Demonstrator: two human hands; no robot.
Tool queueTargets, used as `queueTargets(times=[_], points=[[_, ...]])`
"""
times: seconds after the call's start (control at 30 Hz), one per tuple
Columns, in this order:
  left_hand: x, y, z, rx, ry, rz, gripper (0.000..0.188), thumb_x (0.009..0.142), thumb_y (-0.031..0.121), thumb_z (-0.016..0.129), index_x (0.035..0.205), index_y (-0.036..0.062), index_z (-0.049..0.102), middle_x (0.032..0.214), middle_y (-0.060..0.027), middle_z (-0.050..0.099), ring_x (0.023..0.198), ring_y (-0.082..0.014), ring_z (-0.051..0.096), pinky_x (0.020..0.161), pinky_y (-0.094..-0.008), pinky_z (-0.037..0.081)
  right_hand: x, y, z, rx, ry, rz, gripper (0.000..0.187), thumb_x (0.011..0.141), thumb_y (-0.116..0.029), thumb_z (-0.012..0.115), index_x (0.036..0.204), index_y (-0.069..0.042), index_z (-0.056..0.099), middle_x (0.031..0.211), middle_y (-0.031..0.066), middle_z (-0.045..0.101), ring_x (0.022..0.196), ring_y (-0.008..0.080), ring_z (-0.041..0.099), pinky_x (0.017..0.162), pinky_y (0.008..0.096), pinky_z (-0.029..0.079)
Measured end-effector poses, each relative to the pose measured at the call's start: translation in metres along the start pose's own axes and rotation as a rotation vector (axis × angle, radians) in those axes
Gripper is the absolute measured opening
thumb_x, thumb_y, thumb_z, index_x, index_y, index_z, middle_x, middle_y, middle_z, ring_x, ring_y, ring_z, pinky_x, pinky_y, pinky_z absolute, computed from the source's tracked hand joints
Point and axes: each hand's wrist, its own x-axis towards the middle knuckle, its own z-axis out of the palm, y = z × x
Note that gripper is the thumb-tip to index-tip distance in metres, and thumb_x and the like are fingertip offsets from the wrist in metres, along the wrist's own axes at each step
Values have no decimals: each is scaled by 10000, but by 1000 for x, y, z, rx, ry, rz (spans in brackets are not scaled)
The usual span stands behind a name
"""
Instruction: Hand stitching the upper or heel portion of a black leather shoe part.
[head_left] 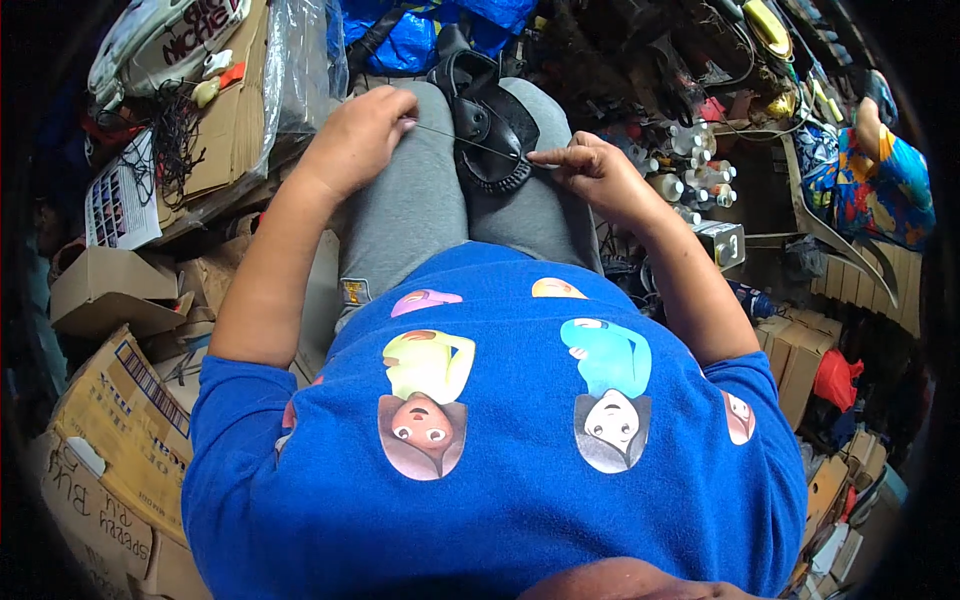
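Note:
A black strapped sandal (512, 118) rests across my thighs, its ridged sole edge turned toward me. My left hand (365, 135) is closed in a pinch on one end of a thin dark thread (440, 133), to the left of the sandal. The thread runs taut across the sandal toward its right side. There my right hand (590, 170) reaches in with the index finger pointing at the sandal's edge. Its other fingers are curled. Something small and light shows at the index fingertip, too small to make out.
Cardboard boxes (115, 290) and flattened cardboard (235, 120) crowd the left. Several clear bottles (700, 175) and a metal can (722, 243) stand on the right. A blue plastic bag (405, 45) lies beyond my knees. A person in a colourful sleeve (905, 190) is at the far right.

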Motion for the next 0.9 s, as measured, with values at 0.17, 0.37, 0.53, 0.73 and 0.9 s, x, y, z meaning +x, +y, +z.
queueTargets(times=[0.17,0.37,0.53,0.73,0.9], points=[[-15,-15,-13,-75,183,-10,388,724,-116,412,1031,34,596,991,-151,547,862,-293,582,811,-353,459,-14,-9,14,-399,171,-78,319,759,-92,644,1051,-213,686,786,59,547,792,244,548,863,422,363],[-24,51,26,-195,162,57,272,722,14,658,973,116,688,780,-53,563,762,-217,562,750,-331,427,-17,-11,21,-487,200,-116,306,787,-117,617,1068,-221,676,766,49,537,805,235,541,855,460,360],[-9,48,46,112,271,104,249,707,86,695,934,187,710,748,2,535,796,-193,534,769,-339,359,-8,1,3,-364,99,-88,346,772,-90,621,1068,-257,687,774,44,544,830,228,536,844,418,368],[6,41,49,-131,152,117,248,712,98,682,914,235,725,727,5,484,791,-186,496,770,-347,335,15,18,-16,-31,-72,-16,328,773,-45,615,994,-261,722,827,45,578,858,206,537,796,326,440],[6,42,48,-148,133,93,272,714,74,671,915,248,729,720,9,471,783,-181,474,782,-336,318,25,18,-21,-15,-135,-70,314,771,-25,620,989,-224,726,830,54,568,844,191,540,782,299,446]])
